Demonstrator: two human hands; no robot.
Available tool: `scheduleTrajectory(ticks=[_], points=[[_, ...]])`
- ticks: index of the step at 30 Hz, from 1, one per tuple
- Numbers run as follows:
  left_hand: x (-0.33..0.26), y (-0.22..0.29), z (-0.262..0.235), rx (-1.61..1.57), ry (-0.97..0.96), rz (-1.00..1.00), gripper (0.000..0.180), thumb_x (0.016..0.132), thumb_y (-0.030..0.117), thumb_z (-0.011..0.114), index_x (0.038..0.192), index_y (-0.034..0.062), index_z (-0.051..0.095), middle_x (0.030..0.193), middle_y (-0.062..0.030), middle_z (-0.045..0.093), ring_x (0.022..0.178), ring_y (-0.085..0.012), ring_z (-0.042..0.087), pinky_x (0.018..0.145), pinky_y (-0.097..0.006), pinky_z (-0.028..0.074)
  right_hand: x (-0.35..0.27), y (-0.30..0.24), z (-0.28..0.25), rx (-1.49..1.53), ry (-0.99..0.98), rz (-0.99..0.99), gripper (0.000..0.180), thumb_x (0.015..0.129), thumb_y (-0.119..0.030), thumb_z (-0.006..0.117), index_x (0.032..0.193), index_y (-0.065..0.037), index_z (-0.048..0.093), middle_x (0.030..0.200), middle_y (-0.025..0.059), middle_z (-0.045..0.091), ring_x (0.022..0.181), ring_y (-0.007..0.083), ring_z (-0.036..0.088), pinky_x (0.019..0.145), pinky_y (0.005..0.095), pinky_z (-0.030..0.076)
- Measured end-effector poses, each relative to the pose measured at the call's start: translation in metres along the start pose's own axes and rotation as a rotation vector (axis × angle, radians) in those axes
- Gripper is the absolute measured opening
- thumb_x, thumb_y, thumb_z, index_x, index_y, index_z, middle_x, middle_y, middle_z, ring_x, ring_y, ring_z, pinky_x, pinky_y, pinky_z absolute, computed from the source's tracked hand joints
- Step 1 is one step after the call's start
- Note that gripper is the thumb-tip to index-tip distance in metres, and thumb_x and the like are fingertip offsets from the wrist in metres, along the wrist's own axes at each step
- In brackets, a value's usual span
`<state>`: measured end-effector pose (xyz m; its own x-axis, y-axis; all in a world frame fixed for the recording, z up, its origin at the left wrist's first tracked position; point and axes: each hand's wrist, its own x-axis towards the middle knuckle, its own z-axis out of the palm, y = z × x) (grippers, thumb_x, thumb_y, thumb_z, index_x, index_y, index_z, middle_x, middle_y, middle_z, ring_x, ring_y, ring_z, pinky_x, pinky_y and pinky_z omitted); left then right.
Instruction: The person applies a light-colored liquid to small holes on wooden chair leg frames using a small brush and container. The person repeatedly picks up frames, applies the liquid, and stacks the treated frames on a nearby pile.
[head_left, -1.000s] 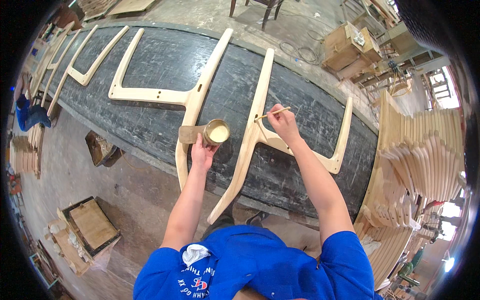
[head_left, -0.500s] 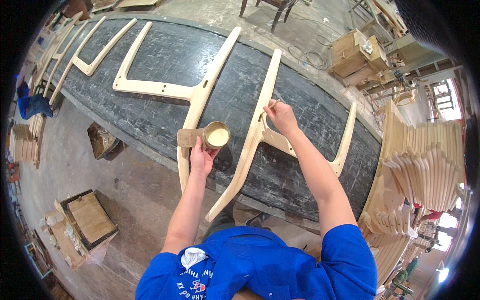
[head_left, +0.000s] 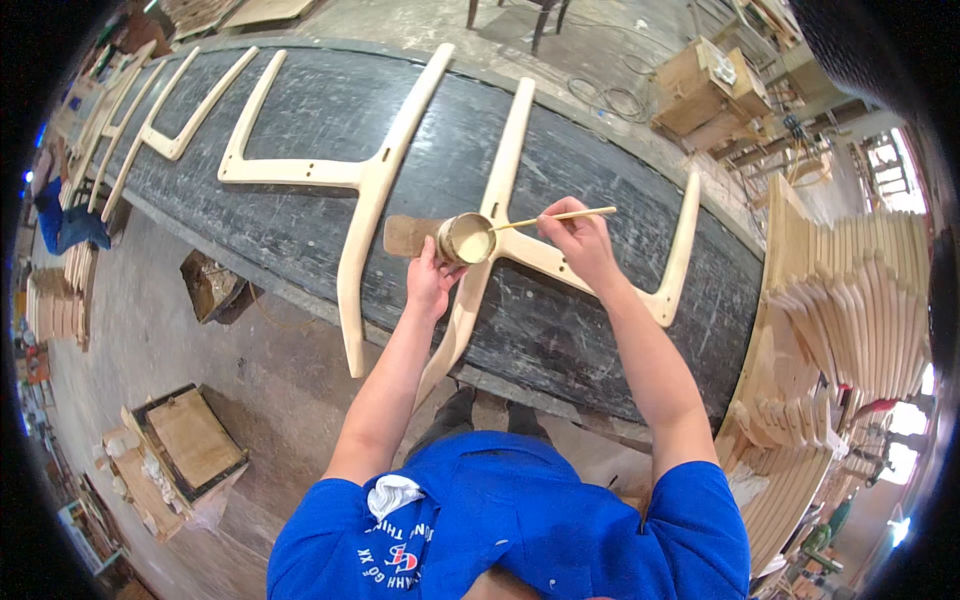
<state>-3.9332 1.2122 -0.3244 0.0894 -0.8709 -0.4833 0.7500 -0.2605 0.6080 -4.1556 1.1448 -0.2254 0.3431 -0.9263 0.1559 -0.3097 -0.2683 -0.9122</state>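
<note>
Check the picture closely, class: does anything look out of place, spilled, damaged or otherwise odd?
No spill or breakage shows around the cup in the left hand or on the wooden frame nearest it. Only the cable or hose looks untidy: it lies in loose loops on the floor beyond the black table.

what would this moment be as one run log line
left hand: holding pot of pale liquid | right hand: pinching thin stick, tip at pot's rim | beneath: wooden frame on dark table
</note>
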Motion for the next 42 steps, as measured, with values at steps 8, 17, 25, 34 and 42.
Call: scheduleTrajectory(ticks=[8, 17, 25, 34, 42], points=[[-0.028, -0.035, 0.064, 0.07, -0.067, -0.036, 0.041, 0.096, 0.037, 0.044, 0.115, 0.0015, 0.047, 0.112, -0.0093, 0.055, 0.098, -0.0218, 0.059, 0.081, -0.043, 0.055, -0.064, 0.034, -0.025, 0.705, 0.329, 0.435, 0.015, 0.09, -0.018, 0.057, 0.084, -0.004, 0.053, 0.072, 0.0084, 0.063, 0.061, 0.013, 0.061, 0.054, 0.0257, 0.049], [-0.03, -0.072, 0.069, -0.074, -0.12, -0.033, 0.042, 0.097, 0.038, 0.039, 0.127, 0.0081, 0.04, 0.121, -0.0094, 0.052, 0.109, -0.0239, 0.054, 0.09, -0.047, 0.047, -0.111, 0.058, -0.051, 1.131, 0.409, 0.438, 0.007, 0.085, -0.006, 0.057, 0.091, -0.006, 0.056, 0.084, 0.0081, 0.063, 0.073, 0.0168, 0.062, 0.066, 0.0292, 0.05], [-0.014, -0.104, 0.079, -0.074, -0.102, -0.083, 0.042, 0.097, 0.039, 0.039, 0.124, 0.0063, 0.043, 0.119, -0.0105, 0.053, 0.108, -0.0251, 0.053, 0.088, -0.047, 0.047, -0.109, 0.073, -0.05, 1.038, 0.525, 0.547, 0.017, 0.089, -0.022, 0.059, 0.08, -0.009, 0.053, 0.075, 0.0072, 0.063, 0.065, 0.016, 0.061, 0.054, 0.0275, 0.048], [-0.024, -0.087, 0.014, -0.134, -0.028, -0.03, 0.045, 0.097, 0.04, 0.038, 0.127, 0.0075, 0.042, 0.126, -0.0089, 0.05, 0.113, -0.0262, 0.05, 0.095, -0.048, 0.043, -0.087, 0.08, -0.072, 0.042, 0.351, 0.141, 0.015, 0.088, -0.015, 0.059, 0.082, -0.001, 0.054, 0.068, 0.0062, 0.062, 0.061, 0.0113, 0.06, 0.057, 0.0262, 0.048], [-0.045, -0.084, -0.005, -0.149, 0.016, 0.013, 0.044, 0.096, 0.04, 0.039, 0.127, 0.008, 0.043, 0.124, -0.0079, 0.05, 0.112, -0.0253, 0.05, 0.094, -0.047, 0.044, -0.078, 0.087, -0.056, -0.248, 0.152, 0.001, 0.014, 0.084, -0.014, 0.061, 0.082, -0.001, 0.054, 0.064, 0.0102, 0.057, 0.057, 0.0172, 0.056, 0.056, 0.0289, 0.045]])
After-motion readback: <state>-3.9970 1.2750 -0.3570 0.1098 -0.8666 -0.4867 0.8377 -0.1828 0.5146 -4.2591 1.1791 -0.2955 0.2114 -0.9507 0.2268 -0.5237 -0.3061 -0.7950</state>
